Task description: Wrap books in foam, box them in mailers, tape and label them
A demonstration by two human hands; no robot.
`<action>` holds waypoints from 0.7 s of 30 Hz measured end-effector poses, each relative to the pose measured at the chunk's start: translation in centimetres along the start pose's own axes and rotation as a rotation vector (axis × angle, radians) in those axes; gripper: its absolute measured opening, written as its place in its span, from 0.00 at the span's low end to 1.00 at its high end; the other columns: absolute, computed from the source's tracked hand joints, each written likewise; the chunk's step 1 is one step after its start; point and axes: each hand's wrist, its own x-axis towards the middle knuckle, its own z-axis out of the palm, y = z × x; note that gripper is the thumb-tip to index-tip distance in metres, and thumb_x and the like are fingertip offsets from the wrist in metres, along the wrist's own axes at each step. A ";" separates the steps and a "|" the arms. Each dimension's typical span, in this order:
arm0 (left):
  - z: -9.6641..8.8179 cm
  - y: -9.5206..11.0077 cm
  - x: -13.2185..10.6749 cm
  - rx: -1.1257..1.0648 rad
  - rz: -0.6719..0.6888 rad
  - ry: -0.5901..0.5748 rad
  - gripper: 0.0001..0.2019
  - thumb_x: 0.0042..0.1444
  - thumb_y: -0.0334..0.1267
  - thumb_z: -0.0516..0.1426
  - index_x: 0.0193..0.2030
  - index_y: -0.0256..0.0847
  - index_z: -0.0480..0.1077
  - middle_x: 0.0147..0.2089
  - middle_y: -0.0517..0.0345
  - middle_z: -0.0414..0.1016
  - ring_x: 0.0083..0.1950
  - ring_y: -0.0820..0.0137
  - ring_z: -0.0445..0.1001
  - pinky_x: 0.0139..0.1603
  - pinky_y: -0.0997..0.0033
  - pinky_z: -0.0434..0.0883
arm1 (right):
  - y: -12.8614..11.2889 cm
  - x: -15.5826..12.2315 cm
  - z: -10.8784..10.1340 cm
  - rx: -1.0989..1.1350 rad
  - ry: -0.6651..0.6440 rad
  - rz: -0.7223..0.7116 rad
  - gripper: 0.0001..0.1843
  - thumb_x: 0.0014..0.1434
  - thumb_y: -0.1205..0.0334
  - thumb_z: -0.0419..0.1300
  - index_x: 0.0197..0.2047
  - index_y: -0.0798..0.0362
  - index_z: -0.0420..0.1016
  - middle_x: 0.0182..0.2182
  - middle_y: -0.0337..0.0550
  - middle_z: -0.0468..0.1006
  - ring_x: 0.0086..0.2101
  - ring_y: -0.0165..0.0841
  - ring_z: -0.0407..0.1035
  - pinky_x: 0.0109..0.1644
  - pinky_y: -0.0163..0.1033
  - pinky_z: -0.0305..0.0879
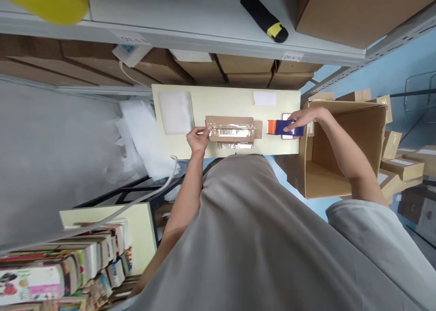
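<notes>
A flat brown cardboard parcel (231,128) lies on a pale yellow table (225,100), with shiny clear tape along its length. My left hand (198,138) pinches the parcel's left end, fingers closed on the tape or the edge. My right hand (301,119) grips a blue and orange tape dispenser (281,127) just right of the parcel, lying over a phone at the table's right edge. A strip of clear tape runs from the dispenser side across the parcel.
A white padded mailer (175,112) and a white label (265,98) lie on the table. An open cardboard box (344,147) stands at the right. A shelf above holds a black-and-yellow utility knife (260,13), a yellow tape roll (47,2) and boxes. Books (68,265) are stacked lower left.
</notes>
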 end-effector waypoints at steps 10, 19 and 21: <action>1.1 0.1 0.0 0.097 0.035 0.108 0.07 0.57 0.38 0.69 0.35 0.41 0.77 0.37 0.55 0.82 0.43 0.63 0.80 0.51 0.62 0.79 | 0.5 6.7 3.8 -0.039 0.188 0.077 0.23 0.74 0.45 0.70 0.50 0.60 0.90 0.40 0.54 0.92 0.42 0.46 0.87 0.46 0.41 0.77; 1.3 0.5 -0.6 0.196 0.062 0.133 0.08 0.60 0.41 0.68 0.36 0.42 0.75 0.39 0.53 0.82 0.44 0.62 0.81 0.53 0.62 0.80 | -4.4 12.4 8.1 -0.087 0.416 0.136 0.17 0.72 0.57 0.67 0.58 0.59 0.86 0.52 0.65 0.90 0.52 0.52 0.86 0.48 0.44 0.76; 1.3 0.6 -0.7 0.200 0.062 0.136 0.08 0.60 0.41 0.67 0.36 0.42 0.75 0.38 0.54 0.82 0.43 0.63 0.80 0.53 0.62 0.81 | -5.0 13.9 9.4 -0.025 0.480 0.179 0.18 0.70 0.63 0.67 0.58 0.63 0.86 0.52 0.72 0.88 0.55 0.57 0.84 0.54 0.51 0.75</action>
